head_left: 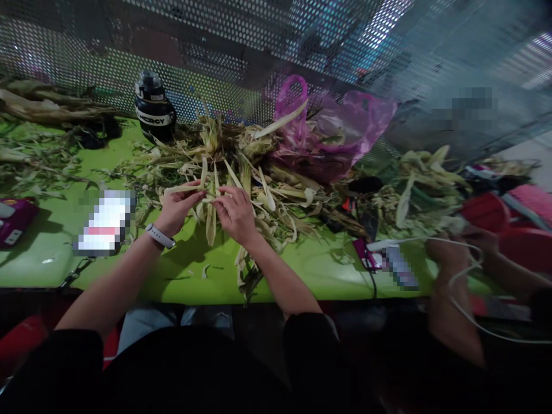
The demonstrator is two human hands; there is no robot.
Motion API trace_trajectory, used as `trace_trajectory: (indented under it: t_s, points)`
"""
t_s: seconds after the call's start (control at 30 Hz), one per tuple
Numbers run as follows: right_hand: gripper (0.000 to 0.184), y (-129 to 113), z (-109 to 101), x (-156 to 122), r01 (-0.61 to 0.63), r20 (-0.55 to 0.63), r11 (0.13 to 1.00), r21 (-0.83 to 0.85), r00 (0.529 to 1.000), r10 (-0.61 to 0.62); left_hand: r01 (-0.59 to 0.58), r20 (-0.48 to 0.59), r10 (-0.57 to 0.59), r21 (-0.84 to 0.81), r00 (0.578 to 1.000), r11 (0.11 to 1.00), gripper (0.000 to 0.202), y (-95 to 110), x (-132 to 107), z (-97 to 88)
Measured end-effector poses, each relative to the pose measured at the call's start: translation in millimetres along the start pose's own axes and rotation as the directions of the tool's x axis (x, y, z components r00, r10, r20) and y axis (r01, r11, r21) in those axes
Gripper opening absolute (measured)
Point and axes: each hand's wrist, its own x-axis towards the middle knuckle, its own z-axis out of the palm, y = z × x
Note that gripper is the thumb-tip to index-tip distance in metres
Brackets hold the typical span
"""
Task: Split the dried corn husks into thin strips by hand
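Note:
In the head view, my left hand (pixel 179 206) pinches a pale dry husk strip (pixel 183 188) that sticks out to the left between thumb and fingers. My right hand (pixel 235 211) is closed at the fingertips beside it, on the same small cluster of husk leaves. One long leaf (pixel 211 225) of this cluster hangs down between the hands, and others point up and away. Exactly what lies under the fingertips is too small to make out. Behind both hands spreads a heap of dry husks (pixel 276 195) on the green table (pixel 181 270).
A black bottle (pixel 154 109) and a pink plastic bag (pixel 336 138) stand behind the heap, against a perforated metal screen (pixel 215 57). A lit phone (pixel 104 223) lies left, near a purple box (pixel 16 221). At right are another phone (pixel 401 267), a white cable and another person's hands (pixel 448 244).

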Motion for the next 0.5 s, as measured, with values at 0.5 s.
trace_trajectory:
  t_s: [0.5]
  points:
    - [0.035,2,5,-5,-0.387,0.138,0.839,0.384,0.922,0.362,0.023,0.199,-0.038,0.076,0.979,0.997,0.037,-9,-2,-2.1]
